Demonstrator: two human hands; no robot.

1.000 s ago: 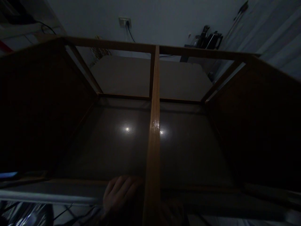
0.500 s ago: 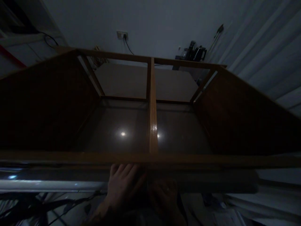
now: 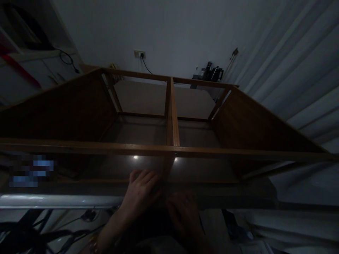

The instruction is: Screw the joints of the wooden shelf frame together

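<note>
A large wooden frame (image 3: 174, 116), like an unfinished cabinet with a centre divider, stands on the table in front of me. Its brown side panels (image 3: 76, 109) flare out towards me, and a front rail (image 3: 127, 147) runs across. Below that rail, at the frame's lower near edge left of centre, my left hand (image 3: 140, 190) has its fingers bent and close together. My right hand (image 3: 184, 211) is just right of it, in deep shadow, with curled fingers. Whatever either hand grips is hidden by the dark and by the hands themselves.
A pale metal bar (image 3: 66, 201) edges the table at left. Behind the frame are a wall socket (image 3: 139, 54) with a plugged cord and a dark kettle (image 3: 217, 73). Curtains (image 3: 286, 63) hang at right; a white cupboard (image 3: 39, 68) stands at left.
My view has shifted, so the front rail sits higher and the frame's lower front edge shows beneath it. Both hands stay near the middle of that edge, with little movement.
</note>
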